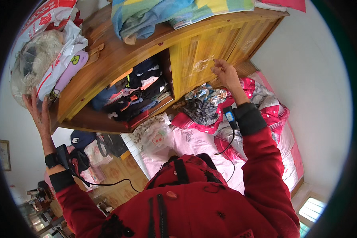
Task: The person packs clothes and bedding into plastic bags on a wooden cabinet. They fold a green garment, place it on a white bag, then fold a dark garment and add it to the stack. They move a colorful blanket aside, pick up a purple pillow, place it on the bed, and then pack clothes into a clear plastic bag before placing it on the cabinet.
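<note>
My left hand [39, 115] is raised at the left end of the wooden wardrobe [142, 43]. Its fingers are spread and overlap the lower edge of a clear plastic bag [31, 59] with pale contents; whether they press on it I cannot tell. Beside that bag are a white and red plastic bag [61, 55] and a purple item [73, 68]. My right hand [228, 77] hangs in front of a yellow wardrobe door [198, 51], fingers loosely bent and apart, nothing visible in them. Left of that door, an open compartment holds a heap of dark and coloured clothes [137, 93].
Below the wardrobe is a bed with a pink sheet [194, 142], a red and white quilt [275, 117] and a checked dark garment [202, 111]. Folded blue and yellow cloth [178, 14] lies on the wardrobe top. Black cables [111, 184] run from both wrists. A dark cap [82, 139] sits at lower left.
</note>
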A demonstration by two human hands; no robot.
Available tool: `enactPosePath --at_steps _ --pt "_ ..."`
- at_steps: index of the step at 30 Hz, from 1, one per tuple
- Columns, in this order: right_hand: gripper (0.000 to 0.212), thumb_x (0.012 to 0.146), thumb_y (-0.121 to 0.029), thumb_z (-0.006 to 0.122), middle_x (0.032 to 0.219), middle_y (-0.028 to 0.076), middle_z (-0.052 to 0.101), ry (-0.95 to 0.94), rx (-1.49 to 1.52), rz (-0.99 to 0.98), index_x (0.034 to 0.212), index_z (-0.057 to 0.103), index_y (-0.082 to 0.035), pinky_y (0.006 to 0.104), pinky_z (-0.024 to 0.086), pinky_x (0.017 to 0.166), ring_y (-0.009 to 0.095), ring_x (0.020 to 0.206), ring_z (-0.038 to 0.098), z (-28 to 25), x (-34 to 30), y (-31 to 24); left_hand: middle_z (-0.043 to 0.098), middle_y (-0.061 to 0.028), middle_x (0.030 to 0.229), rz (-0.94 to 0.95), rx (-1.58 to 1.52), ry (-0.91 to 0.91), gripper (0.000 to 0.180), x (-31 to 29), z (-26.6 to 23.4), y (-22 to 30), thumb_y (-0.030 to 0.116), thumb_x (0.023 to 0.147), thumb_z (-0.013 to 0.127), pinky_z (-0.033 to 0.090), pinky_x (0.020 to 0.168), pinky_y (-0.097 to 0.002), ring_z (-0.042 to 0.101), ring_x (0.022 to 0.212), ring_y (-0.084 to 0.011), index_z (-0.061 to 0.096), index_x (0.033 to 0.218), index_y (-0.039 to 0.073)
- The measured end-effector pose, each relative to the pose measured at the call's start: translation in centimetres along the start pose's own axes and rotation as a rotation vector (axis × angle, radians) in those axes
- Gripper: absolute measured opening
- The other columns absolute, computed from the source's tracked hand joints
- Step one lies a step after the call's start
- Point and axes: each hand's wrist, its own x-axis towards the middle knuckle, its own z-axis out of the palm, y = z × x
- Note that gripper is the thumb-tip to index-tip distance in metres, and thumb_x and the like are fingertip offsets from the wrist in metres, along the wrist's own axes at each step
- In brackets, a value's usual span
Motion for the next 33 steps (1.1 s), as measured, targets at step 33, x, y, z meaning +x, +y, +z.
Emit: enactPosePath --at_steps 33 --pt "0.038 0.080 -0.017 0.060 0.087 0.007 0.061 0.583 0.528 0.911 0.113 0.051 0.000 0.0241 0.047 0.064 0.016 0.074 0.061 -22.0 -13.2 32.0 0.053 -0.0177 0.115 -0.252 -1.253 -1.222 0.039 -11.4 41.4 56.3 0.015 0.080 0.059 0.044 0.084 -0.0337 0.051 0.108 -0.0282 0.050 0.116 0.001"
